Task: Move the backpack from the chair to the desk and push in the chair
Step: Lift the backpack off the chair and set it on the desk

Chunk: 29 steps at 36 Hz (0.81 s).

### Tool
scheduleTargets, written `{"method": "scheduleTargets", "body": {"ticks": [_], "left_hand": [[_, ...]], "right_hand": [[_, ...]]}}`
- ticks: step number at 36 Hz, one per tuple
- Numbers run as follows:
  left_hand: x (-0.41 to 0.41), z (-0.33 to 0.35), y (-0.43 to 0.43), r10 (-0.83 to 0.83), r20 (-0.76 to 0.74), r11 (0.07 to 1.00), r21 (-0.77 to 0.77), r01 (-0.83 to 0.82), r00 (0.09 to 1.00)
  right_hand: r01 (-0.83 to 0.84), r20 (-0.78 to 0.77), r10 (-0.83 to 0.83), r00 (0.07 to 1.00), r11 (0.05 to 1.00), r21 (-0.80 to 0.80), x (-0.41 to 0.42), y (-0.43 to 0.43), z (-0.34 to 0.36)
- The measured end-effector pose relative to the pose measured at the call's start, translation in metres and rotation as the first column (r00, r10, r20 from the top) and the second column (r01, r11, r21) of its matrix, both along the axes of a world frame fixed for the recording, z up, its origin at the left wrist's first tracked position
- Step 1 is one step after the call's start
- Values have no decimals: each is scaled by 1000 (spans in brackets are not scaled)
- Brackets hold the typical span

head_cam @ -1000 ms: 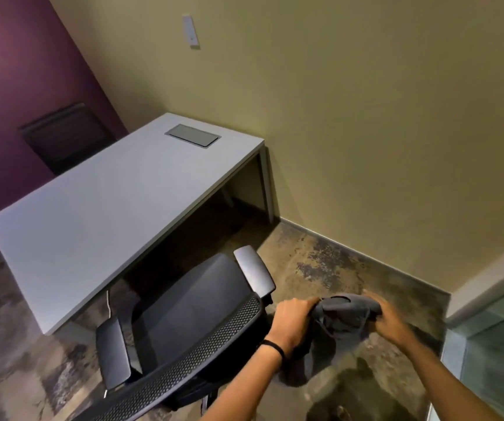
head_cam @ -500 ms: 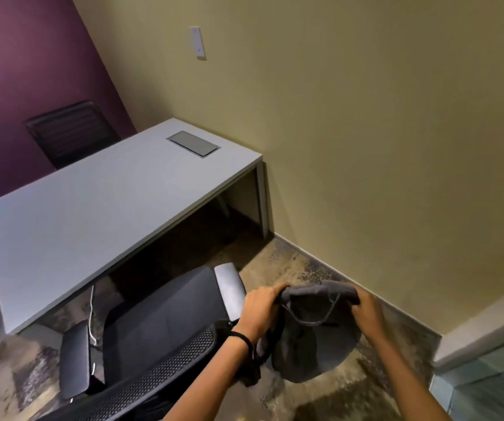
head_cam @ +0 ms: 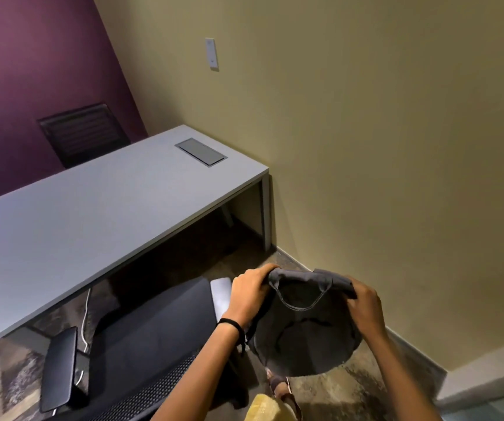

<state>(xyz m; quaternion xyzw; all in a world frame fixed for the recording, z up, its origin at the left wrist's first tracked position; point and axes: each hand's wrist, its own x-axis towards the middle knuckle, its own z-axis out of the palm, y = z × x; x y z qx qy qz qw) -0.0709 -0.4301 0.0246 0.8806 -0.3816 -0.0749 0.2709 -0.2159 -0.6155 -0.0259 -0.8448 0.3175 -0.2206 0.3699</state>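
Observation:
A dark grey backpack [head_cam: 305, 338] hangs in the air to the right of the chair, above the floor. My left hand [head_cam: 252, 291] grips its top left edge and my right hand [head_cam: 364, 306] grips its top right edge. The black office chair [head_cam: 147, 338] stands pulled out from the desk, its seat bare and its mesh back toward me. The grey desk [head_cam: 92, 226] stretches to the upper left with a bare top.
A metal cable hatch [head_cam: 201, 151] is set into the desk's far end. A second dark chair [head_cam: 83, 133] stands behind the desk by the purple wall. The yellow wall runs close on the right. A white cable [head_cam: 85, 317] hangs under the desk.
Both hands have lifted the backpack higher, and it now hangs more fully open to view. The view has shifted, so the chair and desk sit further left and lower.

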Motion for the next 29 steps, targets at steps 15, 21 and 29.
{"method": "scheduleTargets", "body": {"ticks": [15,21,29], "left_hand": [[107,-19,-22,171,-96,975,-130,-183,981],[148,-23,-35,216,-157,954,-178,-243,964],[211,-24,-45,297,-196,924,-189,-333,935]], "right_hand": [[-188,-193,172,966,980,-70,107,-41,26],[-312,-279,279,919,947,-80,159,-66,38],[-369,-296,312,903,916,-158,238,-85,53]]}}
